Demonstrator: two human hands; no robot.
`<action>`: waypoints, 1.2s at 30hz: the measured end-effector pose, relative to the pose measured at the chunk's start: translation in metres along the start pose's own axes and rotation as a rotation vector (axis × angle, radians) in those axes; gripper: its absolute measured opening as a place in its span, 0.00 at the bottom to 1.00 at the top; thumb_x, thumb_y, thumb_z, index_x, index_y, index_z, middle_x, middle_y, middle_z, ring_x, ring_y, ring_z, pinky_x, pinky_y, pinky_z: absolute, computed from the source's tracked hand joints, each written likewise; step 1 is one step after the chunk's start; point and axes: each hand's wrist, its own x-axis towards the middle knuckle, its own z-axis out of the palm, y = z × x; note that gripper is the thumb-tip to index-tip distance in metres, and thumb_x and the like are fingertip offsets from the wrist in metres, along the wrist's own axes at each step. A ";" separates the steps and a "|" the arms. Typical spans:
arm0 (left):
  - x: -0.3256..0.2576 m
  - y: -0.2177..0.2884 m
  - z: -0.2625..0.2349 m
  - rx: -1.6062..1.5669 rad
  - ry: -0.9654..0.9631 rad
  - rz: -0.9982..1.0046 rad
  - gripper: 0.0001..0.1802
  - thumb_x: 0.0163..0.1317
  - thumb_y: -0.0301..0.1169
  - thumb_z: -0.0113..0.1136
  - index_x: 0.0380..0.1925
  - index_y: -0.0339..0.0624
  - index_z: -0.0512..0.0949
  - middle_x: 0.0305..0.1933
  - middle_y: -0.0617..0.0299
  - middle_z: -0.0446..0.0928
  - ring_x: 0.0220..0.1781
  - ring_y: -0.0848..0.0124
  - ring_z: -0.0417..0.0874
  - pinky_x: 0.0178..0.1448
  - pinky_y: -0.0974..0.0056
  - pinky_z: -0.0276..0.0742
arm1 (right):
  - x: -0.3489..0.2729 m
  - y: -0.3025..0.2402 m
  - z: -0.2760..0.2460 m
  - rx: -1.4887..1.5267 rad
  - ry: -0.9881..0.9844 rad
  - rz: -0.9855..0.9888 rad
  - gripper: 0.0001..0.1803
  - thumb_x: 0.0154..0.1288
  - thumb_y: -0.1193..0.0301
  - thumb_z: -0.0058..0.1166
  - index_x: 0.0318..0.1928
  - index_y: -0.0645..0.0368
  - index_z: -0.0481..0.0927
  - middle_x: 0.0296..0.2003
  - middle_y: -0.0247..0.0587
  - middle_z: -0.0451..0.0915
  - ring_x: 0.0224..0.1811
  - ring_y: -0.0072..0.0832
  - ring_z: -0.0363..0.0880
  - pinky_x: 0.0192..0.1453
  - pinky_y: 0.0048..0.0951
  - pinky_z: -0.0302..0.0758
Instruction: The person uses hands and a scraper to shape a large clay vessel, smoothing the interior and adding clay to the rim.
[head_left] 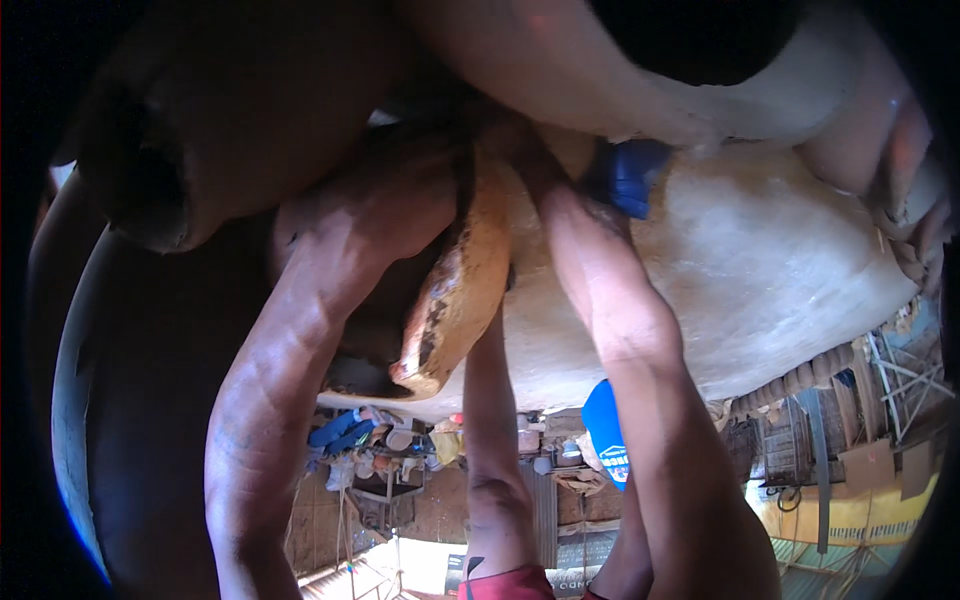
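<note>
My left hand (405,200) lies against a long, tan, thick-edged piece (468,275) with dark stains along its side. Its fingers run into deep shadow, so I cannot see how they close. My right hand (512,135) reaches into the same dark gap near the top of that piece, its fingers hidden too. Behind both forearms spreads a large, pale, smooth surface (770,270), its material unclear. A blue object (637,178) rests beside my right wrist; its kind cannot be made out.
Pale hollow forms with dark openings crowd the top (780,100) and the upper left (230,130). Another person's arm (490,430) in a red sleeve comes up between mine. A blue cap (603,425) shows beyond my right forearm. Shelves with household things (400,465) stand farther off.
</note>
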 end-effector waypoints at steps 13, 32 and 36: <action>-0.048 -0.037 0.017 0.315 -0.042 0.030 0.16 0.70 0.30 0.57 0.54 0.41 0.84 0.59 0.53 0.85 0.62 0.56 0.86 0.68 0.52 0.82 | 0.019 -0.083 0.024 -0.115 0.198 -0.272 0.17 0.77 0.60 0.53 0.56 0.56 0.85 0.60 0.54 0.83 0.65 0.50 0.79 0.74 0.53 0.72; -0.058 -0.032 0.010 0.044 0.005 -0.110 0.17 0.77 0.35 0.54 0.52 0.37 0.87 0.53 0.43 0.88 0.53 0.53 0.91 0.59 0.53 0.87 | 0.015 -0.067 0.016 0.398 0.063 0.009 0.27 0.84 0.54 0.44 0.68 0.59 0.80 0.65 0.59 0.80 0.69 0.54 0.76 0.77 0.49 0.69; -0.124 0.014 -0.045 -0.388 0.463 -0.266 0.22 0.82 0.41 0.50 0.55 0.35 0.85 0.53 0.45 0.88 0.52 0.57 0.92 0.57 0.55 0.88 | -0.004 -0.093 -0.017 0.526 0.071 0.181 0.30 0.85 0.48 0.41 0.65 0.60 0.82 0.60 0.52 0.85 0.59 0.44 0.83 0.69 0.44 0.75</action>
